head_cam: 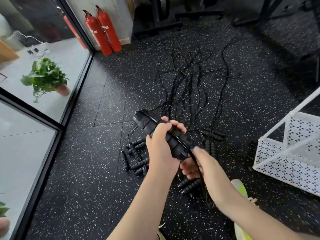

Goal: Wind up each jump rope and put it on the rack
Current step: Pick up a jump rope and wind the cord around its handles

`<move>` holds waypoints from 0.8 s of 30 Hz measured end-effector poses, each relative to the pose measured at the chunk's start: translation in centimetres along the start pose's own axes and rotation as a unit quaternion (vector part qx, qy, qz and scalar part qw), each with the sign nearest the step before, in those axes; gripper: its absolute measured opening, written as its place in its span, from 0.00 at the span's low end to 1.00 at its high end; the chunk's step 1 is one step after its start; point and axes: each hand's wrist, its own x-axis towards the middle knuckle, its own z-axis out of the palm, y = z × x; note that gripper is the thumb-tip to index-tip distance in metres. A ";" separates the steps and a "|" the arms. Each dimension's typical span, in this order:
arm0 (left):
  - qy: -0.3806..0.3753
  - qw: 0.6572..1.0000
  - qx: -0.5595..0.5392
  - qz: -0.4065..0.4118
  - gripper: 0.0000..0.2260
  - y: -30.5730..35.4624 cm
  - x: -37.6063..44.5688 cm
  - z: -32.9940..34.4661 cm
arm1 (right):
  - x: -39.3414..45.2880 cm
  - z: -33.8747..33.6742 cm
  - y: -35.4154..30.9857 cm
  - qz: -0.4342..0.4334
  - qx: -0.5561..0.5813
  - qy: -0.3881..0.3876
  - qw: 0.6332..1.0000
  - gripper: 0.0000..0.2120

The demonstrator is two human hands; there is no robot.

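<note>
Jump rope, black ribbed foam handles [170, 142] clenched together in left hand [161, 149]; right hand [194, 163] pinching thin black cord [197, 164]. Best wound taut, in even turns.

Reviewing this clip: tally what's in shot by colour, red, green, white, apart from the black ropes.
Red fire extinguishers: 2, standing by the wall corner
Green potted plants: 1 whole, beyond the glass
White perforated rack: 1, on the floor at right
Total: 4
The ropes on the floor are too tangled to count.
</note>
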 end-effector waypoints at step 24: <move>-0.234 0.427 0.835 0.257 0.37 -1.5 0.2 -3.8 | 3.7 -5.5 -1.8 -0.270 -0.465 0.329 0.776 0.26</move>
